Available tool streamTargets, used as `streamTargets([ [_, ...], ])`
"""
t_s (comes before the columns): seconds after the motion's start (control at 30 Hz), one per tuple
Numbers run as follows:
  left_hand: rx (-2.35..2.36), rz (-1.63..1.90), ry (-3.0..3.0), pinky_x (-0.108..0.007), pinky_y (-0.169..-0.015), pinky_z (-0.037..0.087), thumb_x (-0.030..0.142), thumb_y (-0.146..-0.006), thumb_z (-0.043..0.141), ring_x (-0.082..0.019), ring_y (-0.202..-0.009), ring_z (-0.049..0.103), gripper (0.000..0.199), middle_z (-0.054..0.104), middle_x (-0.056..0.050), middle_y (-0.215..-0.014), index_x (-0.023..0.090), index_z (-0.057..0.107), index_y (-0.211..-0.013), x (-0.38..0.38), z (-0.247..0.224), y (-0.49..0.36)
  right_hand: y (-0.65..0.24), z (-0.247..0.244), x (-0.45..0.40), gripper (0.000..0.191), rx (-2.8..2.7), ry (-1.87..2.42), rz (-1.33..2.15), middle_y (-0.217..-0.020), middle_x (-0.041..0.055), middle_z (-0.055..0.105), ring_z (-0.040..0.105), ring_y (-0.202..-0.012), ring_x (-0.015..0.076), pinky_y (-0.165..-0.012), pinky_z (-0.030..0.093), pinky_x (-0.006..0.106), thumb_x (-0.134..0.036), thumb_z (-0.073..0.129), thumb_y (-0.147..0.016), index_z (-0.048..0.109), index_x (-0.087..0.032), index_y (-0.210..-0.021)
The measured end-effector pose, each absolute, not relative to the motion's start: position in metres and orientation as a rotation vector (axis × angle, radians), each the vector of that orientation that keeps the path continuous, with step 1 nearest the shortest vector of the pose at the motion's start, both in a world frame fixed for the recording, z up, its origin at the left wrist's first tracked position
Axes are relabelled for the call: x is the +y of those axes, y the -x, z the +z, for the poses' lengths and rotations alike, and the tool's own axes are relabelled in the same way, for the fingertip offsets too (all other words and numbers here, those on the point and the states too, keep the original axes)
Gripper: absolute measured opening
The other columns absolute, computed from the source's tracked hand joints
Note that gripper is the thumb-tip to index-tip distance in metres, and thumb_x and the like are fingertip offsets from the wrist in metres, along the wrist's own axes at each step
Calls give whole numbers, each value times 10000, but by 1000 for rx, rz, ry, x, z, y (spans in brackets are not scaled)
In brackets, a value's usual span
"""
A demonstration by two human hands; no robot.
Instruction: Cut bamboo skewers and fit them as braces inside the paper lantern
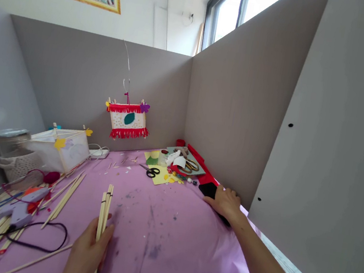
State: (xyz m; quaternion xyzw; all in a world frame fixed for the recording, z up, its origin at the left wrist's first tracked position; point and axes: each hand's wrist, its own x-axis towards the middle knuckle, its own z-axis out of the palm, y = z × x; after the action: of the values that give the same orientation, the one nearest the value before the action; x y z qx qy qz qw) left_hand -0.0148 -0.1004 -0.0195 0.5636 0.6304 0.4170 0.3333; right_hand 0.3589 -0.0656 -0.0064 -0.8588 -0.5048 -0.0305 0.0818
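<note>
At the lower middle of the head view, my left hand (90, 244) is closed around a small bundle of wooden sticks (105, 207) standing roughly upright, with dark marks near their tops. Over at the right edge of the purple-covered table (153, 225), my right hand (227, 202) lies on a black phone-like object (208, 189), its fingers wrapped over the far side. Part of that object is hidden under the palm and wrist. Black scissors (152, 172) rest on yellow paper (162, 178) beyond both hands.
Loose sticks (65, 196), a glue gun (21, 212) with a black cord, and a white lantern (73, 148) lie left. A red-fringed lantern (128, 120) hangs at the back. Gold-handled scissors (191, 166) and red material (200, 160) lie back right, beside grey partitions (227, 116).
</note>
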Motion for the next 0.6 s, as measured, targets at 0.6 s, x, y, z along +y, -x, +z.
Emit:
streamTargets([
  [0.6, 1622, 1016, -1500, -246, -372, 347, 677, -701, 470, -149, -366, 422, 640, 390, 86, -408, 171, 509, -1092, -98, -23, 17, -371, 9, -101, 332, -1811, 2298, -136, -1041, 105, 588, 519, -1001, 251, -758, 398, 312, -221, 415, -874, 624, -263, -1129],
])
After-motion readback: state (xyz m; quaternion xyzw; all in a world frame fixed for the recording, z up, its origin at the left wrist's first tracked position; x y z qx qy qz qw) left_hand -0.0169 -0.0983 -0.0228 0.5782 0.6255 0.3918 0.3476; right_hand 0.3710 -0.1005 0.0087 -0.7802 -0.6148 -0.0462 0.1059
